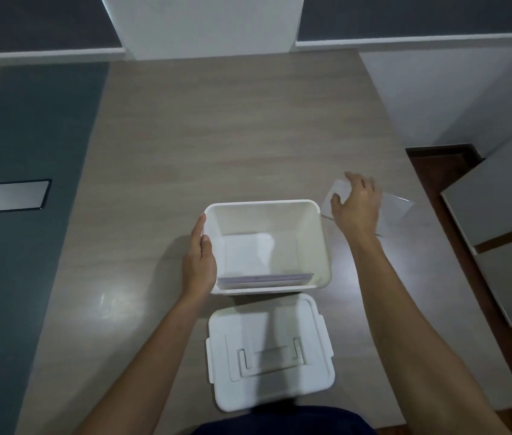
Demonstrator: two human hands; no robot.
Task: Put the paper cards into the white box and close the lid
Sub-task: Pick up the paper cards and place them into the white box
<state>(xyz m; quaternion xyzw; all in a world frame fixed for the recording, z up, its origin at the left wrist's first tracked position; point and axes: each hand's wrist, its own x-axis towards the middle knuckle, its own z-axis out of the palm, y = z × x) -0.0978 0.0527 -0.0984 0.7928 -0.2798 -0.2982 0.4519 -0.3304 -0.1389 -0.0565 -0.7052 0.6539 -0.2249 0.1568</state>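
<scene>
The white box stands open in the middle of the table. Several paper cards stand on edge inside it against its near wall. My left hand lies flat against the box's left wall, fingers together, steadying it. My right hand hovers with spread fingers over more pale paper cards lying on the table right of the box; whether it touches them I cannot tell. The white lid lies flat on the table in front of the box, handle side up.
The wooden table runs far ahead; its right edge is close behind the loose cards. A dark teal strip with a grey panel lies left. White cabinets stand to the right.
</scene>
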